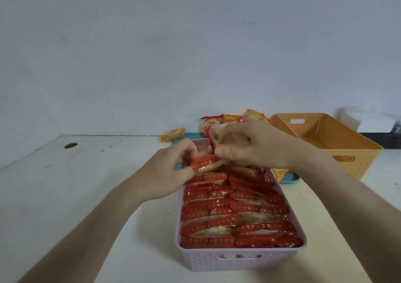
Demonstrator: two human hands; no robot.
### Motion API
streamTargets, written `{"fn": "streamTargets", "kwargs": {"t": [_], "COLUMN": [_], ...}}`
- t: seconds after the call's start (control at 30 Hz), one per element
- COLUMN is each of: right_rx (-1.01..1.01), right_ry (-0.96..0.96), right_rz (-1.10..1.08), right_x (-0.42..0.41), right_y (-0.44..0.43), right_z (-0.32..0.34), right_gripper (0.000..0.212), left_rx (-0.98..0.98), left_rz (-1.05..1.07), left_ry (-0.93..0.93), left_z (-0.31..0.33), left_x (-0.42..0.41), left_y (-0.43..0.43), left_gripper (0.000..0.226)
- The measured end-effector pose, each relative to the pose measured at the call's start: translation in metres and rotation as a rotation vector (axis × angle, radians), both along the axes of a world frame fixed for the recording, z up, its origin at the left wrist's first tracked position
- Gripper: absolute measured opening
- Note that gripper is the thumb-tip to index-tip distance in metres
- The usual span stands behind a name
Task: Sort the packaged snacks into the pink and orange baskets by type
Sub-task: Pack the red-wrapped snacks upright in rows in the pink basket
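1. Nearest, the pink basket (238, 261) sits packed rim-high with two rows of red packets (238, 217) standing on edge. Squeezing another into so tight a row could spring its neighbours up or over the wall.
2. At the basket's far end, the left hand (171, 170) pinches a red packet (207, 163) between thumb and fingertips, low over the left row.
3. Just beside it, the right hand (253, 146) curls round a second packet (213, 135), held slightly higher. Two packets meeting at one gap could jam or slip free.
4. Behind the basket, a teal tray (288, 178) carries a heap (227, 120) of unsorted snacks, partly hidden by the hands. One orange pack (172, 134) lies by the tray's left end.
5. Farthest right, the orange basket (347, 159) shows no snacks inside, so that type looks not yet sorted.
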State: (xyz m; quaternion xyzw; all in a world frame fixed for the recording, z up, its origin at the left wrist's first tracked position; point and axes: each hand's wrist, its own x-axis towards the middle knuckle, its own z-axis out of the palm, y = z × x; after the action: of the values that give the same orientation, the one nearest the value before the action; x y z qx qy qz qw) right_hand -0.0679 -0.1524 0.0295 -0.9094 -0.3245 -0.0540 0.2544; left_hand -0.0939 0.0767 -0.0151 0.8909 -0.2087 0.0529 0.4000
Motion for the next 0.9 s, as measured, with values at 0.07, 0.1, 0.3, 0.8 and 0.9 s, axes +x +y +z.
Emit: {"fn": "streamTargets", "kwargs": {"t": [0.07,0.1,0.3,0.8,0.9], "right_rx": [-0.192,-0.258,-0.153,-0.445,-0.466], "right_ry": [-0.037,-0.056,0.040,0.223,0.210], "right_rz": [0.048,0.071,0.097,0.085,0.049], "right_x": [-0.002,-0.002,0.009,0.010,0.013], "right_y": [0.007,0.011,0.025,0.047,0.047], "right_z": [0.002,0.002,0.020,-0.002,-0.007], "right_gripper": [0.039,0.034,0.041,0.070,0.078], "left_rx": [-0.052,-0.037,0.317,0.719,0.940], "left_rz": [-0.101,-0.133,0.025,0.132,0.124], "left_ry": [0.122,0.143,-0.113,-0.156,-0.178], "left_z": [0.003,0.005,0.007,0.030,0.027], "left_x": [-0.006,-0.009,-0.011,0.061,0.071], "left_y": [0.003,0.004,-0.004,-0.019,-0.027], "left_gripper": [0.018,0.027,0.009,0.020,0.026]}}
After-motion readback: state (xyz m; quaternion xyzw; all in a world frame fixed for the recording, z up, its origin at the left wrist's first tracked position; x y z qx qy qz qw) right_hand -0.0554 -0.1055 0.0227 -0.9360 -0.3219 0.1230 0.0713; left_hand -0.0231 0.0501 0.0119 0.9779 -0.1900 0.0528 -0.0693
